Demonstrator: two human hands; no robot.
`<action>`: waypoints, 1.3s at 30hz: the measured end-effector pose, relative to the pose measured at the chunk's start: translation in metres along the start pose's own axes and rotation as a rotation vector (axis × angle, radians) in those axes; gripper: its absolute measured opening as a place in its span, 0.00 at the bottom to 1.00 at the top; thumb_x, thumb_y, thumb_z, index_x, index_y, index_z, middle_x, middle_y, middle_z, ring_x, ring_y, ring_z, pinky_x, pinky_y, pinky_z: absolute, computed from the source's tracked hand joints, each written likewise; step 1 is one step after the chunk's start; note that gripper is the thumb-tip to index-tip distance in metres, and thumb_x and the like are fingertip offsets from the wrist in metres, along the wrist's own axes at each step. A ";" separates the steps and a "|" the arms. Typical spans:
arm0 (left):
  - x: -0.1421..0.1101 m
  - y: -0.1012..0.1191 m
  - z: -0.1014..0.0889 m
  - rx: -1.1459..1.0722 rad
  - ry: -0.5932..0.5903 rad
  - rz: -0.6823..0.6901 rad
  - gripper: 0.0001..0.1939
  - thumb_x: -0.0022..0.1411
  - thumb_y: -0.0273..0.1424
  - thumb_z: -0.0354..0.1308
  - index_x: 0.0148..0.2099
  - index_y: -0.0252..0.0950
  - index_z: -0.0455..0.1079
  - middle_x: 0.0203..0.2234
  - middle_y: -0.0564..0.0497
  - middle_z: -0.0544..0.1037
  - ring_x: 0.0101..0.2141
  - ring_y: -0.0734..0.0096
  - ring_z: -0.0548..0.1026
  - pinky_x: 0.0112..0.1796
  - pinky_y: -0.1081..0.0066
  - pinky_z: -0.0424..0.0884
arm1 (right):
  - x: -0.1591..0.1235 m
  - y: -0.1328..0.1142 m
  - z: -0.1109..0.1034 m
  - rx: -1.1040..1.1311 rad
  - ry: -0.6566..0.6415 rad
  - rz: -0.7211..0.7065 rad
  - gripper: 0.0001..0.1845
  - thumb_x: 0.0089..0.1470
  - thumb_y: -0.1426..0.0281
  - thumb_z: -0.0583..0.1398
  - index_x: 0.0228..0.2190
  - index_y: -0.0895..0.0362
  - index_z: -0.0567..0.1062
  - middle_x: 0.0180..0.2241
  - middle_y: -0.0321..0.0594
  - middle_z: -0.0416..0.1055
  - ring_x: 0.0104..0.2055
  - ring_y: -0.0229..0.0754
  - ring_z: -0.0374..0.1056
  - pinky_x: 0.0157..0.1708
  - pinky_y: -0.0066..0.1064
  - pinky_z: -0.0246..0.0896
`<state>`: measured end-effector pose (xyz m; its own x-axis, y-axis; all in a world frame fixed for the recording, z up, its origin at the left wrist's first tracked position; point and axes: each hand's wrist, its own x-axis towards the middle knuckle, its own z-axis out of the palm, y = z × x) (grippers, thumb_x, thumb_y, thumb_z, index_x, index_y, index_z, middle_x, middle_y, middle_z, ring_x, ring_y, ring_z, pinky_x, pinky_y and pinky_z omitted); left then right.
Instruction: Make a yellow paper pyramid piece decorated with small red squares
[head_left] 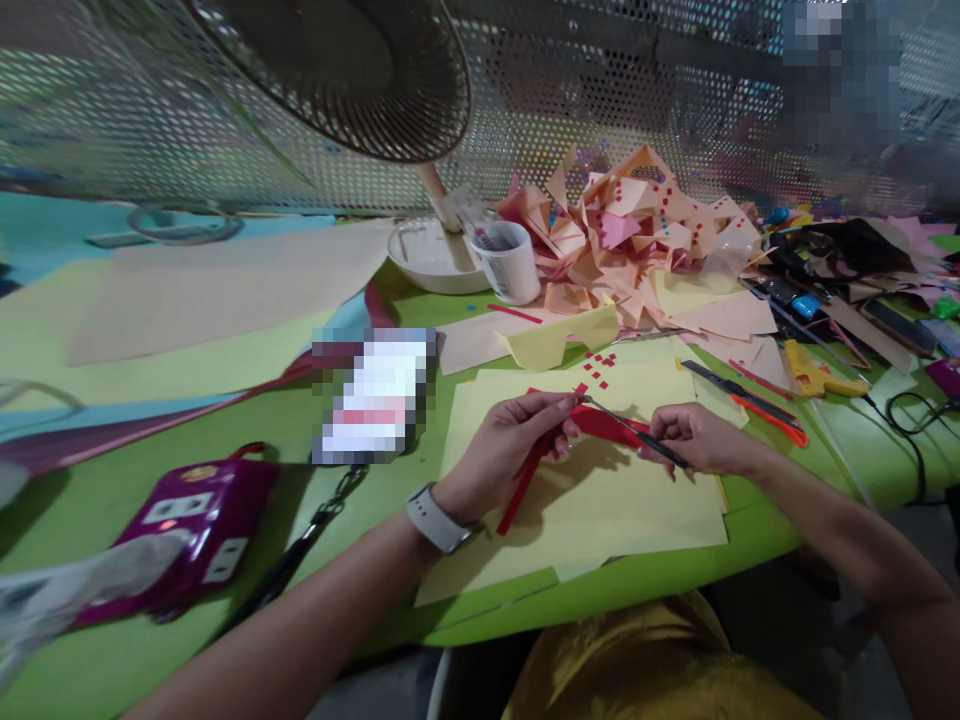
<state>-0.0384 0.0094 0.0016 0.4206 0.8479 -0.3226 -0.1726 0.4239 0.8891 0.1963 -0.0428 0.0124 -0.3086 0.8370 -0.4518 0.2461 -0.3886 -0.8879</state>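
Note:
Pinched between the thumb and fingers of my left hand (pixel 525 435) is a red paper strip (pixel 521 490), its long tail hanging down over yellow paper sheets (pixel 630 520). My right hand (pixel 686 437) is closed on a slim tool (pixel 626 425) with a thin metal tip and a black handle; whether it is scissors or tweezers I cannot tell. The tool's tip meets the strip's upper end at my left fingertips. A wider red piece (pixel 607 425) lies between the hands, partly behind the tool. Several small red squares (pixel 600 370) are scattered just beyond them.
A phone (pixel 375 395) and a purple power socket box (pixel 202 530) are on the left. Behind stand a white cup (pixel 510 265) and a fan (pixel 337 70). Peach paper scraps (pixel 622 230) pile up at the back. A box cutter (pixel 742 395) and yellow glue gun (pixel 817 372) lie right.

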 end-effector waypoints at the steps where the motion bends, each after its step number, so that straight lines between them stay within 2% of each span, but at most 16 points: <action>1: 0.000 0.000 0.000 0.000 0.000 0.000 0.17 0.47 0.40 0.73 0.33 0.33 0.78 0.19 0.54 0.77 0.18 0.80 0.69 0.20 0.79 0.65 | 0.000 0.000 0.000 0.002 -0.001 -0.002 0.25 0.38 0.53 0.72 0.25 0.57 0.68 0.19 0.30 0.68 0.20 0.30 0.65 0.16 0.20 0.55; 9: 0.002 0.001 0.000 -0.007 -0.011 -0.005 0.17 0.45 0.40 0.74 0.32 0.33 0.77 0.18 0.54 0.76 0.17 0.81 0.69 0.20 0.80 0.65 | 0.001 0.003 -0.001 -0.031 0.005 -0.006 0.25 0.40 0.52 0.71 0.25 0.57 0.68 0.18 0.30 0.68 0.19 0.30 0.64 0.14 0.20 0.52; 14: 0.002 0.002 -0.002 -0.011 -0.004 -0.008 0.18 0.45 0.41 0.74 0.32 0.33 0.78 0.19 0.54 0.77 0.17 0.81 0.70 0.19 0.81 0.65 | 0.002 0.006 -0.004 -0.048 0.011 -0.018 0.26 0.42 0.49 0.69 0.26 0.57 0.68 0.19 0.31 0.69 0.19 0.30 0.64 0.14 0.20 0.53; 22: 0.004 0.002 -0.004 -0.008 0.017 -0.001 0.19 0.43 0.41 0.75 0.32 0.33 0.78 0.18 0.54 0.77 0.17 0.81 0.70 0.19 0.81 0.65 | -0.001 -0.002 -0.003 -0.034 0.061 0.015 0.27 0.40 0.49 0.69 0.25 0.57 0.67 0.15 0.30 0.68 0.12 0.27 0.54 0.11 0.20 0.46; 30: 0.004 0.002 -0.004 -0.015 0.034 0.005 0.20 0.42 0.42 0.76 0.32 0.33 0.78 0.19 0.54 0.77 0.17 0.81 0.71 0.18 0.82 0.65 | -0.001 -0.004 -0.003 0.022 0.084 0.017 0.27 0.38 0.50 0.70 0.24 0.57 0.66 0.15 0.31 0.69 0.12 0.26 0.53 0.11 0.20 0.44; 35: 0.003 0.002 -0.002 -0.036 0.060 0.028 0.20 0.42 0.42 0.76 0.33 0.33 0.79 0.18 0.54 0.76 0.17 0.81 0.70 0.17 0.82 0.64 | -0.005 -0.010 0.000 0.014 0.035 0.033 0.28 0.38 0.49 0.71 0.25 0.57 0.67 0.17 0.31 0.69 0.14 0.27 0.57 0.12 0.20 0.45; 39: 0.003 0.000 -0.002 -0.042 0.035 0.014 0.21 0.43 0.41 0.75 0.36 0.33 0.80 0.18 0.54 0.77 0.17 0.81 0.70 0.18 0.83 0.65 | -0.007 -0.013 0.004 0.009 0.016 0.035 0.28 0.38 0.48 0.70 0.24 0.57 0.67 0.17 0.29 0.67 0.16 0.27 0.58 0.13 0.20 0.47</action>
<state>-0.0386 0.0124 -0.0002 0.3865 0.8642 -0.3221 -0.2154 0.4241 0.8796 0.1915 -0.0449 0.0267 -0.2853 0.8289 -0.4812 0.2478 -0.4212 -0.8724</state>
